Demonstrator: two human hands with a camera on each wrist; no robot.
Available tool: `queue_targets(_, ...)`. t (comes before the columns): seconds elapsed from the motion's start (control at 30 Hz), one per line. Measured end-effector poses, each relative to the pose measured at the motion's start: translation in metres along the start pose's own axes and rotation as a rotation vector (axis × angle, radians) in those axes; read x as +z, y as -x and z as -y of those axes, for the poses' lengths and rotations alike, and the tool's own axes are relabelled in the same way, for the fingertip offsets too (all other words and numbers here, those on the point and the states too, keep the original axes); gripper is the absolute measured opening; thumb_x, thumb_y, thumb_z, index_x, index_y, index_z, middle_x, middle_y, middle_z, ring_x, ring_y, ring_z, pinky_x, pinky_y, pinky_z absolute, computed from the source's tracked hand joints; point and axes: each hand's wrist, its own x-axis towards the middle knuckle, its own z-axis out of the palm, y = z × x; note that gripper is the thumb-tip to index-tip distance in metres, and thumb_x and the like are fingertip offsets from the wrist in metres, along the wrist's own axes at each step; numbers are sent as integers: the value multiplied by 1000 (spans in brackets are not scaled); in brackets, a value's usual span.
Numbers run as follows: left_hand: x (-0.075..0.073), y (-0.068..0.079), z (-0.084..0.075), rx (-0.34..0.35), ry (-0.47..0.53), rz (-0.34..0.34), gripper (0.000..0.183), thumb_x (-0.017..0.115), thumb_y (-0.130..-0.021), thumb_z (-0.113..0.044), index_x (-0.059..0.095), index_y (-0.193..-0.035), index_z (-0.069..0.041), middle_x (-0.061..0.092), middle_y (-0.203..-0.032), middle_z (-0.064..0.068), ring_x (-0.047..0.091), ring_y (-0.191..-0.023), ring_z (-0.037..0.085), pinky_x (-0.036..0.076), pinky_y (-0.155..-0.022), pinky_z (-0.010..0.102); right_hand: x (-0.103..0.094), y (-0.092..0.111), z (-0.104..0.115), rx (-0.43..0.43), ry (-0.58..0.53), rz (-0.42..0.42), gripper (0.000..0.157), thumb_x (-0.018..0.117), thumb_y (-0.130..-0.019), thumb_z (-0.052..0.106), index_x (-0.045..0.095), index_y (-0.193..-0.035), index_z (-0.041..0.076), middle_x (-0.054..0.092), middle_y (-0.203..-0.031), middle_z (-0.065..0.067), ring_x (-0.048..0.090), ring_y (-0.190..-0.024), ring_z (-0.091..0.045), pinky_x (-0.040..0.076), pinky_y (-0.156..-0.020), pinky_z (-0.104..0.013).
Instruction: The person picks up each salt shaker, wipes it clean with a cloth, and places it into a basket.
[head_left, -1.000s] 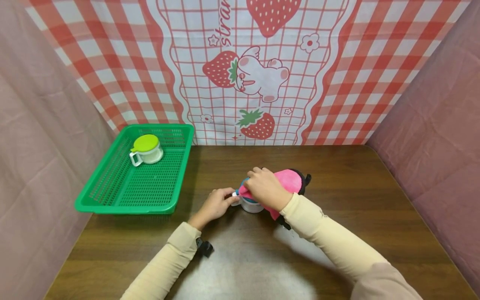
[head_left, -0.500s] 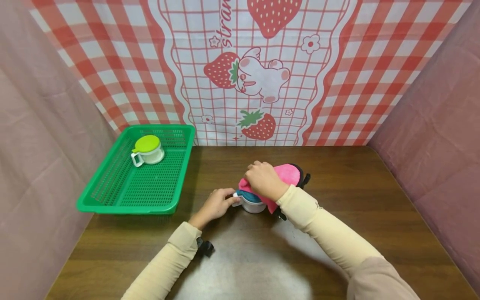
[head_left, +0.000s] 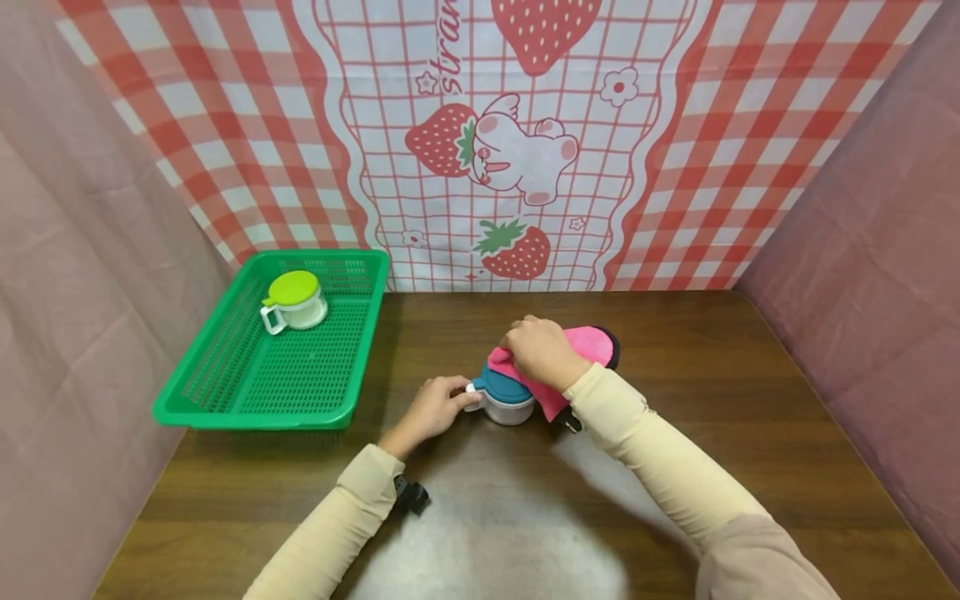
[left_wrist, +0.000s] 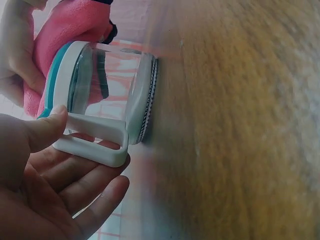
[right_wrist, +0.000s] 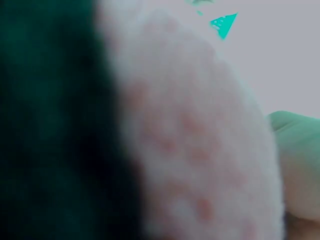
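A seasoning jar [head_left: 509, 410] with a blue-teal lid [head_left: 504, 387] stands on the table. My left hand [head_left: 431, 413] pinches its white handle [left_wrist: 95, 140] between thumb and fingers; in the left wrist view the jar's body is clear, with a white collar. My right hand [head_left: 545, 353] grips a bunched pink cleaning cloth [head_left: 591, 343] with black edging, over the right side of the lid. Cloth and dark trim [right_wrist: 60, 125] fill most of the right wrist view, blurred, and part of the right hand [right_wrist: 302, 165] shows at its right edge.
On the left is a green plastic basket [head_left: 358, 367]. Inside it sits a similar jar [head_left: 303, 314] with a lime-green lid and white handle. A checked strawberry-print curtain [head_left: 517, 208] hangs behind the wooden table [head_left: 712, 433], with pink drapes at both sides.
My right hand has drawn the cloth up and then rightward over the lid, so more of the blue-teal top shows. The left hand has kept its hold on the handle.
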Motion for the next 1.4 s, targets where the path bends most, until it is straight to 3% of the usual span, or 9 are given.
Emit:
queue_targets(0.77,1,2,-1,-32,13,-41,17,71,-88,-25,74,-92,-8,71,-84,4,59,-76,15,49,-72,29,-4,29,-8,-2,-56,-5,17,66,-82,3,78,-87,14,71,-84,-6,63,-78,-26,56,-66,-42)
queue_targets(1.17,2,3,-1,-34,22,-44,19,71,-88,-25,75,-94,-8,73,-86,4,62,-79,15,50,-74,30,-2,41,-4,-74,-28,-66,18,66,-78,0,75,-74,16,60,-69,-4,58,-70,-23,51,-58,-39)
queue_targets(1.4,0,4,-1,-28,46,-3,18,70,-89,-24,74,-95,-7,72,-87,4,59,-78,12,49,-73,27,-5,44,-1,-108,-12,-69,15,69,-79,3,75,-75,16,60,-69,-4,58,-70,-23,49,-58,-38)
